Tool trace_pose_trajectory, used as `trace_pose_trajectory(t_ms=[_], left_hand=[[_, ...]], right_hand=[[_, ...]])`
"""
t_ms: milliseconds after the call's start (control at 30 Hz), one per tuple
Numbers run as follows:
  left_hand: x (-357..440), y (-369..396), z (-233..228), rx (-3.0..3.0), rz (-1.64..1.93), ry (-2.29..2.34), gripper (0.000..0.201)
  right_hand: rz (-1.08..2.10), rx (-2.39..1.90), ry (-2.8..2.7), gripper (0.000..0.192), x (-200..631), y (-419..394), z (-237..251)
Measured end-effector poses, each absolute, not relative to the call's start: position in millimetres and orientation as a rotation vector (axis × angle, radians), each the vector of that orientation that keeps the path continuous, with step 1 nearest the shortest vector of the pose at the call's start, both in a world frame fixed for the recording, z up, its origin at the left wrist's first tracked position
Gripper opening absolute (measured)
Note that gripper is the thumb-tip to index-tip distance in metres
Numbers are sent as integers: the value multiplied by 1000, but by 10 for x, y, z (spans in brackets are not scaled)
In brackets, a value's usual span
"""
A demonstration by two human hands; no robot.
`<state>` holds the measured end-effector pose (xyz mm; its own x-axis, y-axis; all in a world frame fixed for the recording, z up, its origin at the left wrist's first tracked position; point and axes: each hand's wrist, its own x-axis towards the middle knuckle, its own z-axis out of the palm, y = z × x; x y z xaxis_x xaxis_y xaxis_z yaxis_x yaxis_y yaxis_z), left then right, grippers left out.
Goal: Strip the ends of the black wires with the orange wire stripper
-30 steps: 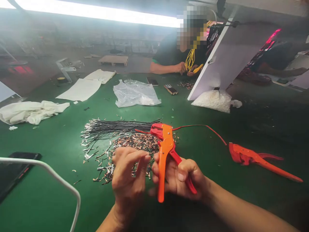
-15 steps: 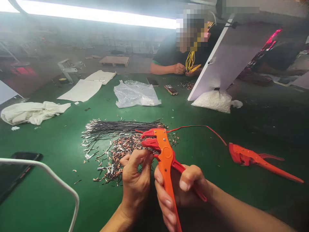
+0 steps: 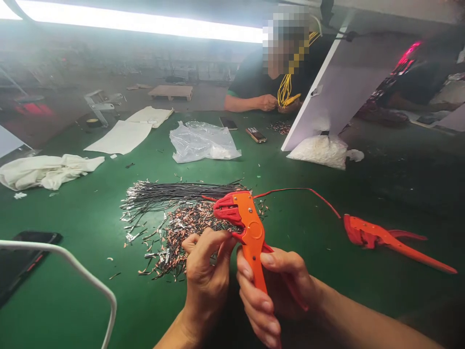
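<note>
Crumpled white cloth [image 3: 51, 170] at left edge, dark device [image 3: 18, 264] lower left, pale sheet [image 3: 118, 137] upper left, clear plastic bag [image 3: 201, 141] upper centre, tied bag [image 3: 319, 152] right of centre.

From afar I see short copper-and-black wire scraps [image 3: 189, 223] before long black wires [image 3: 185, 190], a crumpled clear plastic bag [image 3: 203, 141] behind.

The person's left hand [image 3: 209, 269] and right hand [image 3: 298, 271] are both bare, with slim fingers [image 3: 256, 294] and softly creased knuckles. The right thumbnail [image 3: 268, 258] is short and rounded, and the nails seen on that hand's fingers match it. Both wrists are bare and narrow. The right forearm [image 3: 358, 310], uncovered too, widens smoothly from the wrist; the left forearm [image 3: 178, 330] shows only a short, bare stretch.
</note>
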<state>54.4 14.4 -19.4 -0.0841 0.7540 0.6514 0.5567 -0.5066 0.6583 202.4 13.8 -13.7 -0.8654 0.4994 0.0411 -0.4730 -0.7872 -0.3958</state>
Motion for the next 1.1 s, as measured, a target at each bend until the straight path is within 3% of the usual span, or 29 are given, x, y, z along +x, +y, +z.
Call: trace_pose_trajectory(t_ms=[400,833,967,1100], left_hand=[[560,131,-156,1958,1630,1478,11],[614,100,-195,1628,1476,1562,19],[595,110,-186,1637,1467,1550,22],[591,123,-158,1711,1480,1557,23]], right_hand=[[2546,-52,-506,41,2036,71,-175],[2520,10,-412,41,1972,76,-238],[2456,-227,-582,56,1958,77,-345],[2431,-345,-598,58,1966,64,-340]])
